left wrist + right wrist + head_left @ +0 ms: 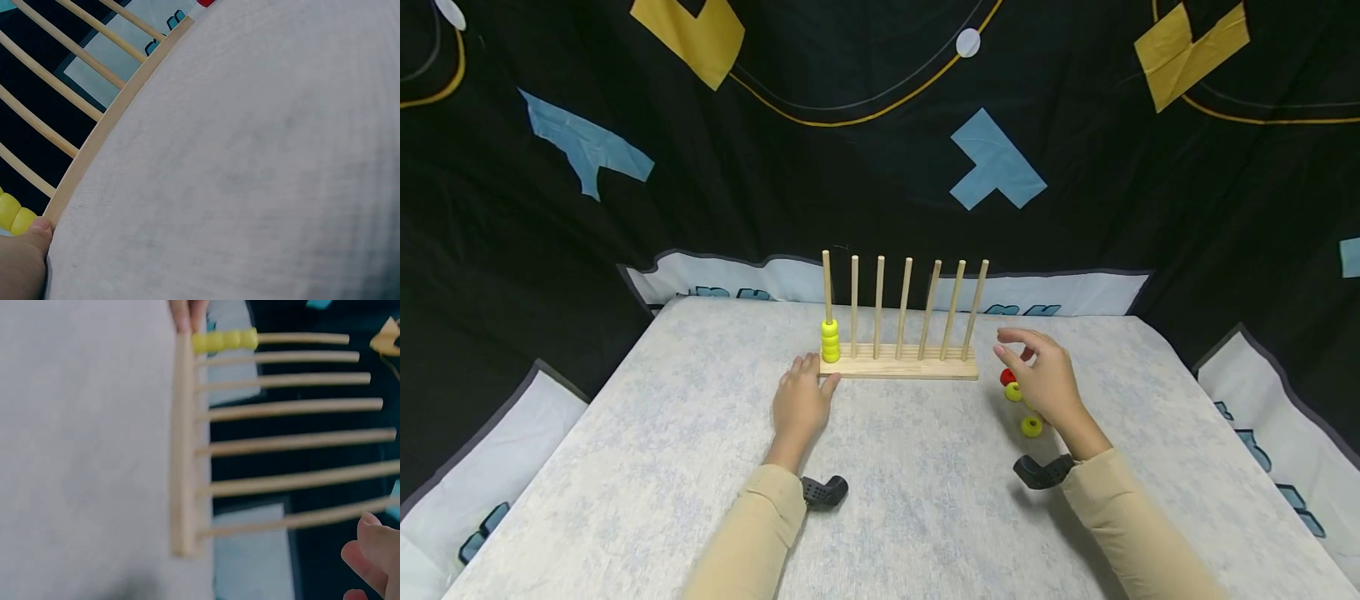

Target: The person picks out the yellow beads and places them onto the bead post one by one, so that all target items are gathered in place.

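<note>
From the head, we see the rack (898, 368) near the centre, seven pegs (904, 308) rising from its base, towards the far edge of the table (917, 492). A stack of yellow beads (830, 342) sits low on the leftmost peg. At the rack's eight o'clock our left hand (801, 400) grips the end of the base, thumb along the front. At its three o'clock our right hand (1043, 375) is raised beside the rack, fingers loosely bent, thumb and forefinger apart. Around that hand's nine to eight o'clock lie a red bead (1007, 377) and a yellow bead (1012, 392); a second yellow bead (1032, 427) lies near its six to seven o'clock. Whether the hand covers more, we cannot tell. Behind hangs a dark cloth (850, 192)

From the left wrist, the base slants from eight o'clock up to twelve, the pegs running off towards ten. Our left thumb presses the near end at eight o'clock, just beside the stack, and a bit of red shows at twelve.

From the right wrist, somewhat blurred, the base stands from twelve to six o'clock with its pegs pointing to three. Our left fingers hold its end at twelve, touching or nearly touching the stack, while our right fingertips, parted, show at four near the closest peg; we cannot tell whether they touch it
</note>
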`<state>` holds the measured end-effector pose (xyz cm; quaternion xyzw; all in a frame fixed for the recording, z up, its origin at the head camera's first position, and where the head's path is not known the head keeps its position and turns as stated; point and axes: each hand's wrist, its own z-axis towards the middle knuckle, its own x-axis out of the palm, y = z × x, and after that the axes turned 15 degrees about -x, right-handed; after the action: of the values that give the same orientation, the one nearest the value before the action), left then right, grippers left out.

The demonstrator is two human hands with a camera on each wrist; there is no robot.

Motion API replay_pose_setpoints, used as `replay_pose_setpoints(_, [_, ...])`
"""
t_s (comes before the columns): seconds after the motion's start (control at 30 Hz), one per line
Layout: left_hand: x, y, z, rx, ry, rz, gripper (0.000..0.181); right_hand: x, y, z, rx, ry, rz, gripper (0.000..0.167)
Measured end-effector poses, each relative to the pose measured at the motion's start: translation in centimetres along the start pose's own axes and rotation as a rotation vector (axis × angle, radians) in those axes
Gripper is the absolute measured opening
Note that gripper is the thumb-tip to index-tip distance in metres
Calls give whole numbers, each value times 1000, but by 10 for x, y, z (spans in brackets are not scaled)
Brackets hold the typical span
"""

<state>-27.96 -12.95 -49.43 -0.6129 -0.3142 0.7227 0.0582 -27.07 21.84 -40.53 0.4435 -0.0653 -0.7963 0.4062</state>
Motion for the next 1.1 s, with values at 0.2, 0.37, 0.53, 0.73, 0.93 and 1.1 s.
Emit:
replay_pose_setpoints(0.2, [-3,0,0,-3,-1,5,67,-7,-26,-21,105,75,-31,29])
replay_pose_setpoints(0.37, [-3,1,0,-6,0,1,66,-5,-41,-33,167,184,-68,35])
replay_pose_setpoints(0.53, [-3,1,-1,-3,7,1,67,0,-49,-41,156,255,-139,40])
replay_pose_setpoints(0.73, [-3,1,0,-9,11,-1,67,4,-51,-43,143,275,-164,40])
replay_pose_setpoints(0.93, [-1,1,0,-4,4,1,67,6,-53,-43,142,282,-194,41])
replay_pose_setpoints(1.1, [1,0,0,0,2,5,67,7,-54,-43,139,292,-215,42])
